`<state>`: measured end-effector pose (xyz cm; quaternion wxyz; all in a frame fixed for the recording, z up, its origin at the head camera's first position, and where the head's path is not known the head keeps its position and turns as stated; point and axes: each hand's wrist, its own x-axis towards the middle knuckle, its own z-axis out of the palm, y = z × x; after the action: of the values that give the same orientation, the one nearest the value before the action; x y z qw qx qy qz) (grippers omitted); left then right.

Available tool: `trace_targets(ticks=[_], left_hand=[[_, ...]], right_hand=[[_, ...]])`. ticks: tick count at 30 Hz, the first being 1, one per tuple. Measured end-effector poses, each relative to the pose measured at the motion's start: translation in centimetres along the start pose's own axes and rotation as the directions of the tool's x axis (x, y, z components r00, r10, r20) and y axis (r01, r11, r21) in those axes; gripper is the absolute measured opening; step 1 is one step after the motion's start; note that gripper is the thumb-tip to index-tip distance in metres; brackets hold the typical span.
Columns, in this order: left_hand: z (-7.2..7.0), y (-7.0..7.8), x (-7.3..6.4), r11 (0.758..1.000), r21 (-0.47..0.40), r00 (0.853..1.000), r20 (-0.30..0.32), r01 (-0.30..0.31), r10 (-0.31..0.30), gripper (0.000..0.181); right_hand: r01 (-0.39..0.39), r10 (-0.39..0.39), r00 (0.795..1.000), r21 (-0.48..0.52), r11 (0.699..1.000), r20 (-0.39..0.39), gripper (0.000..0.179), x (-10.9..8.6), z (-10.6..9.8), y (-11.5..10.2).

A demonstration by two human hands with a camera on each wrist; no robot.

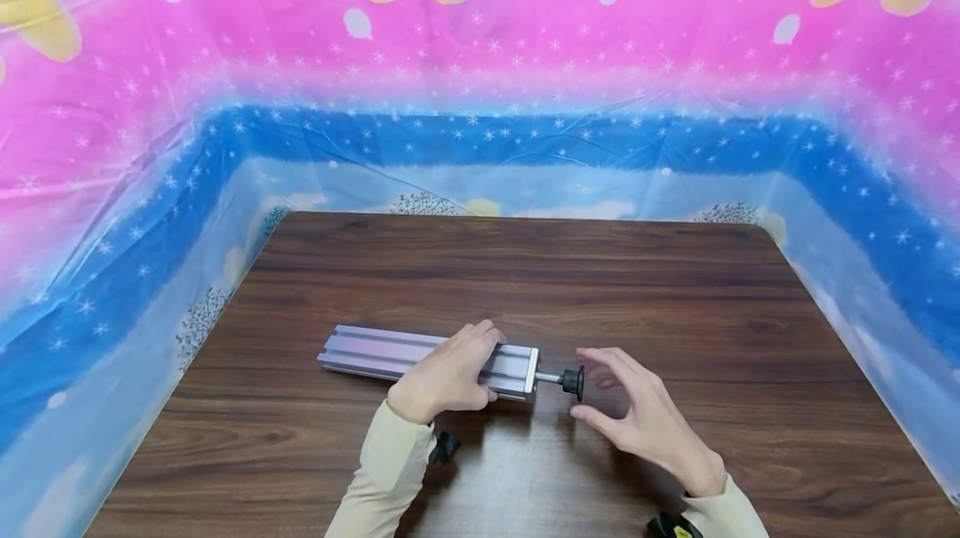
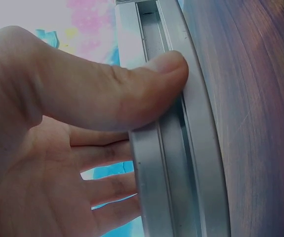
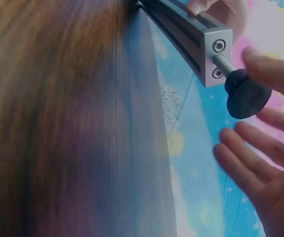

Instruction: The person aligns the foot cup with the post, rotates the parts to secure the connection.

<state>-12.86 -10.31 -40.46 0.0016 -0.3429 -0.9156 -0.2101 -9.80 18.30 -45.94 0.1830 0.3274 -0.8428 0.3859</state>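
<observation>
Lengthwise, the grooved metal bar (image 1: 367, 349) ran across the nearer half of the wooden table (image 1: 525, 271), its long axis going from the person's left to right, the right end angled slightly nearer to them. That end bore an end plate (image 3: 212, 74) with two screw heads (image 3: 219, 46); from it a thin rod (image 1: 549, 378) continued the axis to a round black foot (image 1: 573, 384), pointing rightward. Whether the whole underside touched the wood could not be told. The left hand (image 1: 448, 375) gripped the bar's right half, thumb across the near side's groove, fingers over the far side. The right hand (image 1: 647, 411) stood widely parted just beside the foot, fingers gently curved, gripping nothing.
</observation>
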Motion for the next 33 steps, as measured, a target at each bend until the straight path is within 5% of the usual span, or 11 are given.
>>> trace_targets(ticks=[4,8,22,30,33], left_hand=[[0.13,-0.07,0.05,1.0,0.008,1.0,-0.008,-0.006,0.006,0.053],[0.14,-0.04,0.02,1.0,0.001,1.0,0.007,0.004,-0.004,0.053],[0.26,-0.05,-0.1,1.0,0.005,1.0,0.009,0.011,-0.011,0.052],[0.15,0.07,-0.02,1.0,0.008,1.0,0.008,0.008,-0.008,0.053],[0.13,0.08,-0.02,1.0,0.001,1.0,0.014,0.013,-0.013,0.054]], right_hand=[[0.115,-0.114,0.992,0.021,0.993,-0.048,0.072,0.04,0.19,-0.05],[0.129,-0.128,0.99,0.011,0.992,-0.061,0.065,-0.07,0.34,0.06],[-0.043,0.042,0.999,-0.067,0.997,-0.015,0.029,-0.24,0.58,0.14],[-0.16,0.162,0.987,-0.074,0.984,0.015,0.005,-0.05,0.78,0.05],[-0.187,0.19,0.981,-0.084,0.979,0.03,0.01,0.09,0.87,0.08]])
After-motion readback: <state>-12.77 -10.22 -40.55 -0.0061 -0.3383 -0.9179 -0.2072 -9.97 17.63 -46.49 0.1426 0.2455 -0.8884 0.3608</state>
